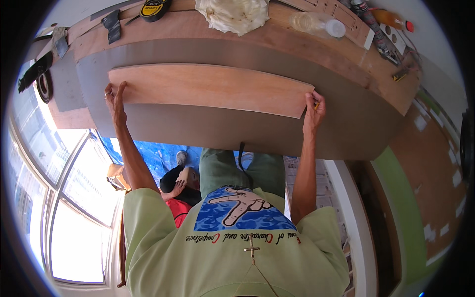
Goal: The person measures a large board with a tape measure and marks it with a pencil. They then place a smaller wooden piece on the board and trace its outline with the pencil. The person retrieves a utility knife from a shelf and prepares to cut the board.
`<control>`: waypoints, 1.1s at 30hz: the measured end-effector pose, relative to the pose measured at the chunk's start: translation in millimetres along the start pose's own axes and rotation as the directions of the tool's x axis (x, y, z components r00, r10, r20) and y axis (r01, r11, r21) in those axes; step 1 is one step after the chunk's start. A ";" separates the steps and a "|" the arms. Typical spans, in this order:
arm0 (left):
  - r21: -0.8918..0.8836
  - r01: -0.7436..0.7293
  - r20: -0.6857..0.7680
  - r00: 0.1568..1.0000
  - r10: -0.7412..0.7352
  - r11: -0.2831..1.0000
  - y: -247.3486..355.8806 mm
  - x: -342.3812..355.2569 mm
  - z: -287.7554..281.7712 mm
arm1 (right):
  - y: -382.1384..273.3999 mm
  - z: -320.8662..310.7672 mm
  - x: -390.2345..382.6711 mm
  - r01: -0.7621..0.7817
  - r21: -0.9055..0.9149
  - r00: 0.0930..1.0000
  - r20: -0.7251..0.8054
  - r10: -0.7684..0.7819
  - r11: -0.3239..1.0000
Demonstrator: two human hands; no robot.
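Observation:
A long, thin wooden board (213,88) lies across in front of me, over a smooth grey-brown sheet (237,126). Its left end is gripped by my left hand (117,103), the thumb on top and the other fingers at the edge. At the opposite end, my right hand (315,111) has its fingers closed on the board's corner. A small yellow item, possibly a pencil, shows among the right fingers; its kind is hard to make out.
Along the worktop's far side are a black-and-yellow tape measure (154,9), a crumpled whitish cloth (232,14), a clear plastic bottle (316,24) and an orange bottle (393,21). Dark straps (37,74) hang at far left. Another person's hand (174,190) shows below, near blue sheeting (143,156).

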State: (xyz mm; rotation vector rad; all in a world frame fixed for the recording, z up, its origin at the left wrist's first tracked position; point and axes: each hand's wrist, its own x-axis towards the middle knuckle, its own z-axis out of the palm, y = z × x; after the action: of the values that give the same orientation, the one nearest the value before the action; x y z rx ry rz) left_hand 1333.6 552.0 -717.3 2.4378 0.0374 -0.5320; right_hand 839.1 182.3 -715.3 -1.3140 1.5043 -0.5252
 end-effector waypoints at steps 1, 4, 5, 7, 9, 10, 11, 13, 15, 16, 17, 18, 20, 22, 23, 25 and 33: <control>0.008 0.014 -0.003 1.000 -0.014 1.000 -0.2 0.5 -0.7 | -0.3 0.6 0.3 0.011 0.000 1.000 0.019 -0.011 1.000; -0.023 0.000 -0.015 1.000 0.000 1.000 -0.8 -2.4 -1.7 | -4.3 3.6 -0.4 -0.018 -0.048 1.000 -0.012 0.017 0.999; -0.064 -0.034 -0.011 0.999 0.033 0.997 -0.9 -4.4 -2.9 | -6.5 4.8 -1.1 0.009 -0.025 1.000 0.007 -0.009 1.000; -0.125 -0.036 0.004 0.999 0.037 0.991 -0.7 -5.4 -2.8 | -9.8 6.9 -2.3 0.008 -0.021 1.000 0.015 -0.008 1.000; -0.098 0.002 -0.021 1.000 -0.004 0.995 -1.7 -5.4 -2.2 | -11.7 5.9 -2.3 0.032 -0.049 0.999 0.020 -0.032 0.998; -0.089 0.024 -0.013 1.000 -0.025 0.996 -2.2 -4.3 -1.2 | -11.8 4.9 -2.0 0.012 -0.073 1.000 0.019 -0.011 0.997; -0.102 0.025 -0.016 1.000 -0.027 0.995 -3.0 -3.2 -0.3 | -11.0 4.3 -1.3 0.018 -0.104 1.000 0.024 -0.015 0.994; -0.124 0.027 -0.024 0.999 -0.030 0.992 -4.8 -0.6 0.4 | -8.2 3.3 -0.1 0.003 -0.114 1.000 0.013 -0.002 0.993; -0.139 0.015 -0.021 1.000 -0.018 0.990 -7.0 0.9 0.6 | -5.1 2.8 0.2 -0.048 -0.096 0.999 -0.011 0.047 0.994; -0.144 0.013 -0.019 1.000 -0.016 0.989 -8.6 0.7 0.6 | -4.1 3.1 0.1 -0.030 -0.074 1.000 0.002 0.030 0.997; -0.141 0.019 -0.018 1.000 -0.022 0.990 -9.7 1.0 0.9 | -3.6 3.0 0.2 -0.018 -0.067 1.000 0.012 0.019 0.998; -0.138 0.026 -0.015 0.999 -0.028 0.990 -10.8 1.2 1.0 | -3.6 3.3 -0.2 -0.010 -0.071 1.000 0.013 0.011 0.997; -0.128 0.034 -0.015 0.999 -0.036 0.991 -11.7 1.3 0.9 | -5.2 3.8 -1.4 -0.002 -0.071 1.000 0.025 0.004 0.997; -0.116 0.036 -0.021 0.999 -0.038 0.993 -11.0 1.1 1.6 | -7.8 4.3 -1.8 0.002 -0.080 1.000 0.022 0.000 0.997; -0.098 0.037 -0.027 0.999 -0.040 0.994 -10.2 0.5 1.6 | -9.0 4.6 -2.5 0.000 -0.085 1.000 0.019 0.001 0.996; -0.062 0.042 -0.041 0.998 -0.045 0.997 -7.4 -1.1 1.5 | -10.9 4.6 -3.4 -0.003 -0.085 1.000 0.022 0.005 0.996; -0.019 0.064 -0.046 0.997 -0.065 0.998 5.8 -7.3 1.0 | -9.5 4.1 -1.4 0.016 -0.133 1.000 0.024 -0.013 0.991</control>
State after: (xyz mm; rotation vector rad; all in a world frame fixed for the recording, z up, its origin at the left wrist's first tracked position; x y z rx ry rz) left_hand 1327.4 547.5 -711.8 2.4389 0.1398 -0.5011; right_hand 846.9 181.9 -708.4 -1.4298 1.5341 -0.4230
